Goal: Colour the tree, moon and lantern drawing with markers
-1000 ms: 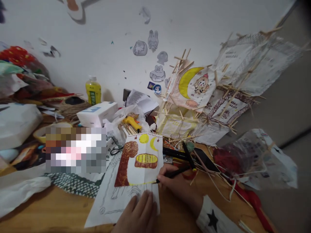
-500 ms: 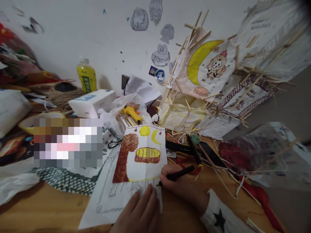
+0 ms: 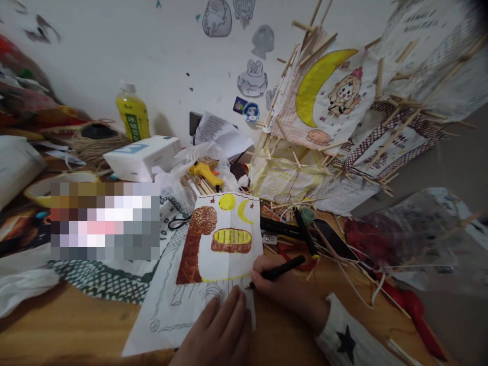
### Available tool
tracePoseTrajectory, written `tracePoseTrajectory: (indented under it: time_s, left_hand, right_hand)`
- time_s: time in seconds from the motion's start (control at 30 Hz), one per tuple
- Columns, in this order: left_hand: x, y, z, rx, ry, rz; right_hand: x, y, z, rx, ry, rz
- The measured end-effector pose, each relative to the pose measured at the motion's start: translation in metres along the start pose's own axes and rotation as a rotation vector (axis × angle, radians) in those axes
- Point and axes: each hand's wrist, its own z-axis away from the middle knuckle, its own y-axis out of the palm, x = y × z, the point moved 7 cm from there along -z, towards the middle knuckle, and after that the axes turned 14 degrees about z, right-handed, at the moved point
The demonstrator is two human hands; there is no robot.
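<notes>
My left hand lies flat, fingers stretched out, on a white sheet with line drawings. Over the upper part of that sheet is a coloured drawing, with a brown tree-like shape, a yellow sun, a crescent moon and a yellow-and-brown oval. My right hand is closed around a black pen, held at a slant. The pen's tip is at the right side of the line-drawn sheet, just beyond my left fingertips. Whether the tip touches the paper I cannot tell.
Behind the paper lie a yellow glue gun, a white box and a bottle. Paper-covered stick lanterns stand at the back right. Markers, a phone and a plastic bag are on the right.
The view has shifted slightly, so the background sits a little higher. Both hands stay nearly in place, the right one still gripping the pen.
</notes>
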Motion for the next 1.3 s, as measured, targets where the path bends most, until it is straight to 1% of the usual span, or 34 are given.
tracePoseTrajectory:
  time_s: [0.07,0.27,0.37,0.47,0.7,0.87,0.97,1.13,1.3]
  left_hand:
    - [0.000,-0.001,0.000,-0.006,0.002,-0.008]
    - [0.002,0.001,-0.001,0.033,-0.019,0.034]
    - [0.002,0.003,-0.001,0.045,-0.030,0.049]
    - [0.002,0.002,-0.001,0.035,-0.043,0.048]
    - [0.000,-0.003,-0.001,-0.005,-0.016,0.026]
    - [0.001,-0.002,-0.001,0.029,-0.021,0.030]
    - [0.001,-0.002,-0.002,0.024,-0.015,0.033]
    - [0.000,-0.007,-0.003,-0.017,-0.004,0.000]
    - [-0.001,-0.014,-0.005,0.011,-0.018,-0.027]
  right_hand:
    - [0.000,0.000,0.000,-0.006,0.001,0.000]
    - [-0.003,-0.001,0.001,-0.006,0.039,-0.038]
    - [-0.003,-0.001,0.001,-0.009,0.030,-0.035]
    - [-0.003,0.000,0.001,-0.010,0.010,-0.021]
    - [-0.002,0.001,0.000,-0.015,-0.003,-0.005]
    - [-0.004,0.000,0.001,-0.006,0.045,-0.030]
    - [-0.005,0.000,0.002,0.019,0.075,-0.057]
    - [-0.004,0.000,0.003,0.035,0.073,-0.062]
    - [-0.004,0.002,0.002,0.039,0.051,-0.041]
